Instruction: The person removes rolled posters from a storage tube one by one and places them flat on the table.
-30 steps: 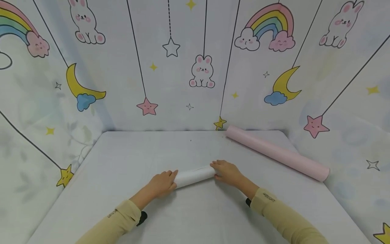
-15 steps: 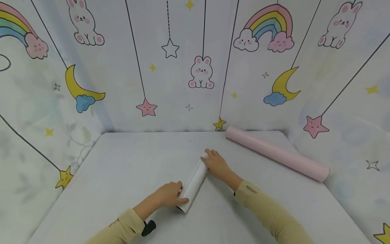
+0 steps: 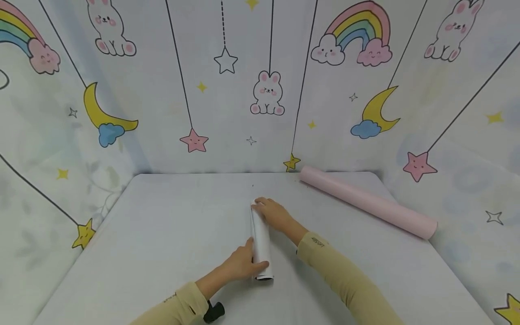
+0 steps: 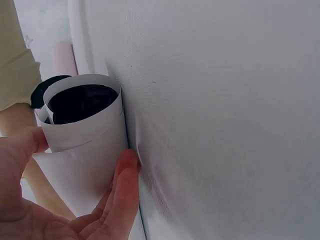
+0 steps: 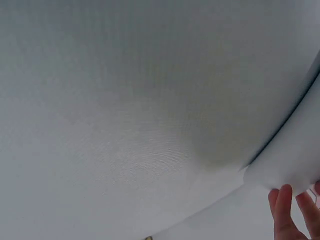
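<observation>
A white paper roll with a dark inside lies lengthwise on the white-covered table, pointing away from me. My left hand grips its near end, thumb on one side and fingers on the other. The left wrist view looks into the open end of the roll, where a loose outer edge of the sheet stands slightly apart. At the far end my right hand holds the roll with its fingers over the top. Fingertips of that hand touch the roll's end in the right wrist view.
A longer pink roll lies slanted along the right side of the table. Behind and beside the table hang walls printed with rabbits, stars, moons and rainbows. A black wrist camera sits under the left sleeve.
Both hands have turned the white roll from lying crosswise to pointing away from me. The left hand came nearer and rightward; the right went farther and leftward. The pink roll stayed put.
</observation>
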Tool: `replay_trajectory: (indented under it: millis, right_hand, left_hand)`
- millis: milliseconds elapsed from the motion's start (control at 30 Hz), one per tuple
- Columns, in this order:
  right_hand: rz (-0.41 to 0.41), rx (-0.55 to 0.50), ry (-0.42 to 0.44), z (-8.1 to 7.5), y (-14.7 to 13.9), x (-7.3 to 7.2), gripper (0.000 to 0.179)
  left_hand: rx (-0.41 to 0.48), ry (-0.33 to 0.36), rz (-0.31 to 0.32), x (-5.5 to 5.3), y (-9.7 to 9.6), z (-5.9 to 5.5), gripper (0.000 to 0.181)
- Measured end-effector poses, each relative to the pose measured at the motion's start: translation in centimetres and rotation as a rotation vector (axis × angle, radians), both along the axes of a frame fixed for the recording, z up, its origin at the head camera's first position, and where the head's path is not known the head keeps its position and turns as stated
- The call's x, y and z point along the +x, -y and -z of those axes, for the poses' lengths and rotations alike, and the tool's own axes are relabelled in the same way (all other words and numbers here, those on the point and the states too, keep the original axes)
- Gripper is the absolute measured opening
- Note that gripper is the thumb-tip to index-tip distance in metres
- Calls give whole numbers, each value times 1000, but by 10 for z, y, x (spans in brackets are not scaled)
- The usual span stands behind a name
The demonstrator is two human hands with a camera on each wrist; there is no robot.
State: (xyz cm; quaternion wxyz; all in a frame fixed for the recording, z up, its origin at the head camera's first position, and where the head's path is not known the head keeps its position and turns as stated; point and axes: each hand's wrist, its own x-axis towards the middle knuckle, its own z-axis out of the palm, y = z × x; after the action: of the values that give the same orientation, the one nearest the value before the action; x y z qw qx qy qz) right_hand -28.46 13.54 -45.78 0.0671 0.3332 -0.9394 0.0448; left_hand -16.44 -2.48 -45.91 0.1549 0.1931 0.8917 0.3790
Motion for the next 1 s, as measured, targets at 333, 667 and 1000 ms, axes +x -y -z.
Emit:
replay_trajectory:
  millis: [333, 667, 1000]
  right_hand:
    - [35, -22, 208, 8, 3, 8, 66]
    - [19, -69, 259, 7, 2, 10, 71]
    - [34, -98, 244, 12, 1, 10, 65]
  left_hand:
    - [-167, -124, -19, -7, 3, -9, 108]
    - [-272, -345, 226, -56, 19, -13, 95]
    - [-400, -217, 229, -68, 27, -5, 106]
